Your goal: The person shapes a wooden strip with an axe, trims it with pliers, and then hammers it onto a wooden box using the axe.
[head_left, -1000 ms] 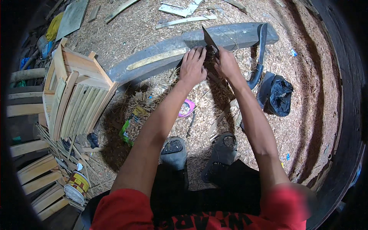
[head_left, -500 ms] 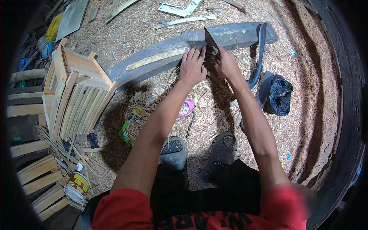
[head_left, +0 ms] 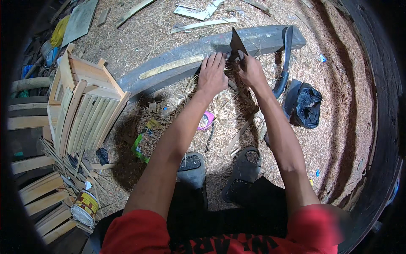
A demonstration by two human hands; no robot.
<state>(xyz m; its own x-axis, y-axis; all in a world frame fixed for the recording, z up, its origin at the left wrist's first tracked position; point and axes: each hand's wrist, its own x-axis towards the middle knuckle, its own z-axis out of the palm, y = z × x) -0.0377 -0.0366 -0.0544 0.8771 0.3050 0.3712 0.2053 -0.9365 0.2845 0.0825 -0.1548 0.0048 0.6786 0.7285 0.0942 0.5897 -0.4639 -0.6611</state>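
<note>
Over the long curved grey beam, my right hand is closed around the handle of a dark-bladed tool. Its pointed blade rises away from me; whether it is a knife or a saw I cannot tell. Just left of it, my left hand is closed at the beam's near edge, fingers bent over something hidden beneath them. A pale wooden strip lies along the beam and reaches close to my left fingertips. The spot between my hands is dark and hard to make out.
A machete with a black handle leans against the beam's right end, near a black plastic bag. At left stands a slatted wooden frame, with a paint bucket below it. Wood shavings cover the ground around my sandals.
The dark blade has shifted slightly right and turned with my right hand. My left hand stays at nearly the same spot.
</note>
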